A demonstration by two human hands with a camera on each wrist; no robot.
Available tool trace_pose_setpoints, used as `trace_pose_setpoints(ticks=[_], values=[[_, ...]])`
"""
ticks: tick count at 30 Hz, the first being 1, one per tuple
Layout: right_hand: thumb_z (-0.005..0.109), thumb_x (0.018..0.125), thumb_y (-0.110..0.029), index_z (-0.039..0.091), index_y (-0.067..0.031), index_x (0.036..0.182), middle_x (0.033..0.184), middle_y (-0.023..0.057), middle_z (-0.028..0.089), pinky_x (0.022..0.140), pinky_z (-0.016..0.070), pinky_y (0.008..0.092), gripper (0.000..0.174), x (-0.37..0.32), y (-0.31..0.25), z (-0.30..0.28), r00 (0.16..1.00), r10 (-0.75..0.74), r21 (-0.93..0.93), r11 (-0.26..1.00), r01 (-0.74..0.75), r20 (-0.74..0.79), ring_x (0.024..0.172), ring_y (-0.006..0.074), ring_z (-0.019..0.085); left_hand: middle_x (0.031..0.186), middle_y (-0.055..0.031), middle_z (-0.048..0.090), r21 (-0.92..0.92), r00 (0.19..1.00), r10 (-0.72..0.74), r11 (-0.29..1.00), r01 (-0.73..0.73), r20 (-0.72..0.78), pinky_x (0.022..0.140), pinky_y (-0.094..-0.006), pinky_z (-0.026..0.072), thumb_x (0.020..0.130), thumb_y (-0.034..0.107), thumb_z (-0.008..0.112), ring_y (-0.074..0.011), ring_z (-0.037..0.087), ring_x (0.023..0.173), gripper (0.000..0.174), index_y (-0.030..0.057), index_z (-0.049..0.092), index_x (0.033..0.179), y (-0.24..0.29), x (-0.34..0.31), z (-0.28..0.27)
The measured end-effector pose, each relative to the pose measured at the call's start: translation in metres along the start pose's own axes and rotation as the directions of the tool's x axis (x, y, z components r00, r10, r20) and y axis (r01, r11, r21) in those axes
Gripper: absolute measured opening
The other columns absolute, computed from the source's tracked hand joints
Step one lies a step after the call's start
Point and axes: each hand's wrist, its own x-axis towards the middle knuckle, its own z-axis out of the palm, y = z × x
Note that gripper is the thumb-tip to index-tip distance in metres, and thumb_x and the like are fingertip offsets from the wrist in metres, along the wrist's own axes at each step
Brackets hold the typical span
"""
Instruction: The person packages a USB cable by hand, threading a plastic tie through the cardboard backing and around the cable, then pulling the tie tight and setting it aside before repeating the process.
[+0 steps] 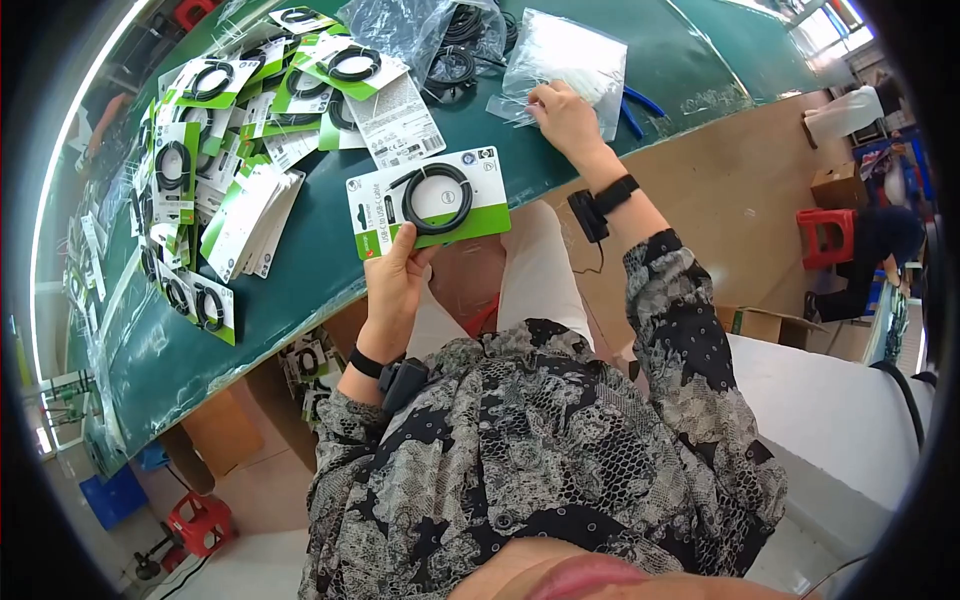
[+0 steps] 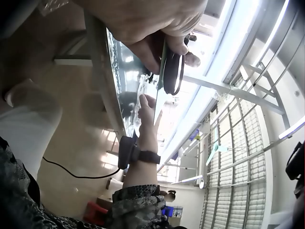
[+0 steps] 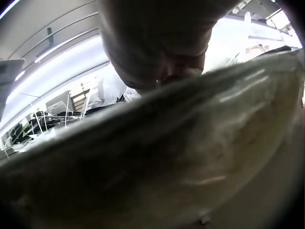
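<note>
The left hand (image 1: 394,285) pinches a white and green card (image 1: 485,180) by its lower left edge, thumb on the front; a coiled black cable (image 1: 437,199) lies on the card's face. In the left wrist view that card (image 2: 161,90) is seen edge-on, between the fingers of the left hand (image 2: 152,24). At a clear plastic bag (image 1: 590,60) of thin whitish strips, the right hand (image 1: 573,122) has its fingers bent over the strips at the bag's left side. The right wrist view shows the right hand (image 3: 157,43) dark, its fingertips hidden behind the table edge (image 3: 190,138).
A big heap of carded cables (image 1: 210,80) covers the table's left part, with stacked cards (image 1: 250,225) at its near side. A bag of black cables (image 1: 450,50) lies at the back. Blue-handled pliers (image 1: 632,112) lie beside the strip bag. Red stools (image 1: 828,238) stand on the floor.
</note>
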Motion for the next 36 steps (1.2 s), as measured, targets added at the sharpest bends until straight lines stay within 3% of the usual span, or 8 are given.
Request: trace_pose_setpoints(ticks=[17, 20, 22, 25, 28, 33, 35, 36], values=[[0.055, 0.087, -0.012, 0.06, -0.008, 0.092, 0.095, 0.0074, 0.06, 0.069, 0.0514, 0.0404, 0.008, -0.002, 0.008, 0.009, 0.956, -0.291, 0.024, 0.956, 0.292, -0.027, 0.082, 0.0313, 0.063, 0.103, 0.0004, 0.062, -0.042, 0.999, -0.032, 0.999, 0.031, -0.032, 0.071, -0.0276, 0.05, 0.088, 0.01, 0.065, -0.011, 0.06, 0.088, 0.028, 0.0122, 0.055, 0.114, -0.009, -0.002, -0.004], [0.058, 0.085, -0.007, 0.061, -0.0083, 0.095, 0.095, 0.0085, 0.06, 0.068, 0.0512, 0.0368, 0.01, 0.002, 0.009, 0.012, 0.946, -0.306, -0.128, 0.939, 0.318, 0.105, 0.08, 0.0285, 0.063, 0.102, 0.0005, 0.063, -0.026, 0.997, -0.054, 0.998, 0.053, -0.049, 0.069, -0.0276, 0.0492, 0.088, 0.01, 0.066, -0.011, 0.06, 0.086, 0.029, 0.0129, 0.055, 0.114, -0.008, -0.004, -0.004], [0.06, 0.084, -0.006, 0.061, -0.0078, 0.094, 0.094, 0.0081, 0.06, 0.066, 0.0511, 0.0353, 0.011, 0.008, 0.006, 0.012, 0.94, -0.343, 0.056, 0.938, 0.342, -0.001, 0.077, 0.0262, 0.063, 0.101, 0.0004, 0.063, -0.029, 0.998, -0.039, 0.999, 0.037, -0.054, 0.068, -0.0275, 0.0491, 0.088, 0.01, 0.065, -0.0113, 0.06, 0.085, 0.028, 0.0127, 0.056, 0.114, -0.006, -0.005, -0.001], [0.065, 0.081, -0.006, 0.062, -0.0069, 0.093, 0.091, 0.0072, 0.062, 0.063, 0.0509, 0.0323, 0.013, 0.015, -0.002, 0.01, 0.914, -0.351, 0.399, 0.822, 0.406, -0.206, 0.071, 0.0217, 0.063, 0.1, 0.0003, 0.063, -0.046, 0.997, -0.016, 0.999, 0.013, -0.073, 0.067, -0.0275, 0.0488, 0.088, 0.01, 0.065, -0.0118, 0.06, 0.084, 0.026, 0.0124, 0.057, 0.112, -0.005, -0.007, 0.005], [0.066, 0.082, -0.001, 0.065, -0.0062, 0.094, 0.09, 0.0003, 0.063, 0.057, 0.0427, 0.0211, 0.013, 0.017, -0.018, 0.003, 0.986, -0.03, 0.869, 0.468, 0.158, -0.163, 0.066, 0.0083, 0.055, 0.099, -0.0012, 0.063, -0.289, 0.995, -0.096, 0.953, 0.091, -0.005, 0.066, -0.026, 0.0485, 0.088, 0.013, 0.065, -0.0132, 0.059, 0.082, 0.022, 0.0108, 0.058, 0.109, -0.006, 0.002, 0.008], [0.065, 0.085, -0.004, 0.066, -0.0043, 0.091, 0.087, -0.0032, 0.063, 0.055, 0.039, 0.0174, 0.005, -0.005, -0.055, -0.052, 0.998, 0.062, 0.996, 0.084, -0.003, -0.003, 0.066, 0.0038, 0.05, 0.097, -0.0031, 0.064, -0.63, 0.971, -0.189, 0.739, 0.24, 0.149, 0.064, -0.0242, 0.0481, 0.088, 0.017, 0.065, -0.0147, 0.057, 0.08, 0.02, 0.0088, 0.06, 0.106, 0.014, 0.011, 0.037], [0.067, 0.083, -0.005, 0.066, -0.0039, 0.089, 0.082, -0.001, 0.062, 0.053, 0.0379, 0.0181, 0.006, -0.03, -0.078, -0.066, 0.991, 0.131, 0.81, 0.581, -0.077, 0.001, 0.065, 0.0045, 0.049, 0.097, -0.0046, 0.064, -0.644, 0.969, -0.175, 0.724, 0.247, 0.175, 0.063, -0.0227, 0.0488, 0.087, 0.019, 0.065, -0.0153, 0.056, 0.08, 0.022, 0.0077, 0.06, 0.105, 0.02, 0.01, 0.051], [0.067, 0.083, -0.005, 0.066, -0.0039, 0.089, 0.082, -0.001, 0.062, 0.053, 0.0379, 0.0181, 0.006, -0.044, -0.089, -0.068, 0.992, 0.125, 0.817, 0.571, -0.079, 0.009, 0.065, 0.0045, 0.049, 0.097, -0.0046, 0.064, -0.644, 0.972, -0.169, 0.729, 0.234, 0.162, 0.063, -0.0227, 0.0488, 0.087, 0.019, 0.065, -0.0153, 0.056, 0.08, 0.022, 0.0077, 0.06, 0.105, 0.022, 0.009, 0.055]])
